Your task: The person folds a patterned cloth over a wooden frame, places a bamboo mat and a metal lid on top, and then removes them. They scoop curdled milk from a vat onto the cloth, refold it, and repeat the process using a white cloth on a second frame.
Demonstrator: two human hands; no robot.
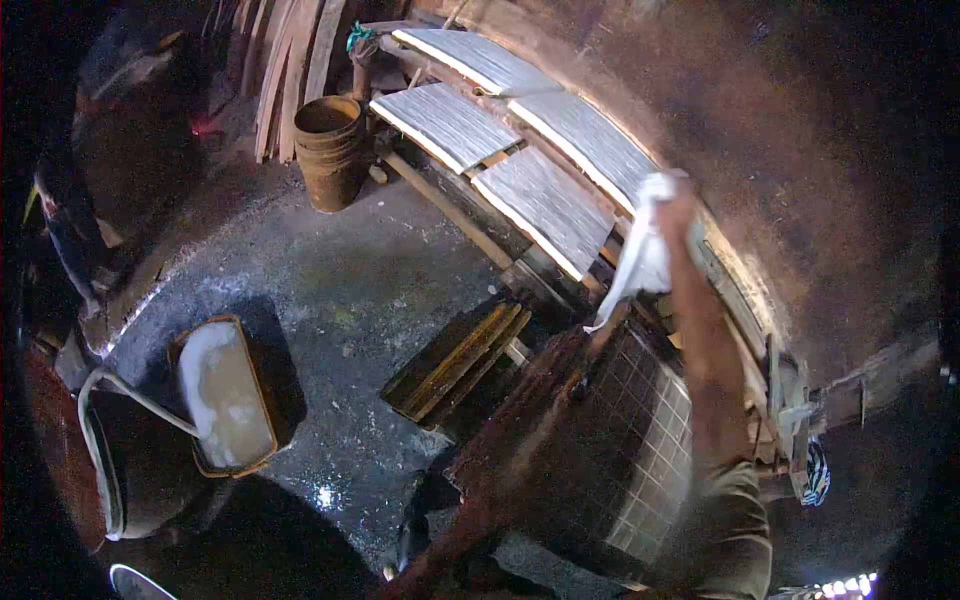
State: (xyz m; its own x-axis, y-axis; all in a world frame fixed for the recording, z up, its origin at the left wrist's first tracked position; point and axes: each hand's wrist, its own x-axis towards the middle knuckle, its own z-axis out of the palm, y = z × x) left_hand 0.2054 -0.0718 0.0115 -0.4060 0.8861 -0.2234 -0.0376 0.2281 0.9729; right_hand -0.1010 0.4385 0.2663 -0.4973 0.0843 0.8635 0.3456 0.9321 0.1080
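My right hand (pixel 674 208) is raised over the near end of a wooden rack, closed on a bunched white cloth (pixel 648 258). A narrow tail of the cloth hangs down to the left. Low in the view, my left forearm (pixel 520 450) reaches up in shadow toward the tail's tip; its fingers are too dark and blurred to make out. Beside my right hand lie several white ridged sheets, among them a near one (pixel 548 205) and a farther one (pixel 448 122). Under my arms is a dark tiled surface with a grid (pixel 650 430).
A rusty-brown bucket (pixel 328 165) stands by the far end of the rack, near leaning planks (pixel 290 80). On the wet floor sits a tub (pixel 265 400) of cloudy, foamy liquid. Near it are a curved pale tube (pixel 92 440) and a wooden trough-like piece (pixel 460 365).
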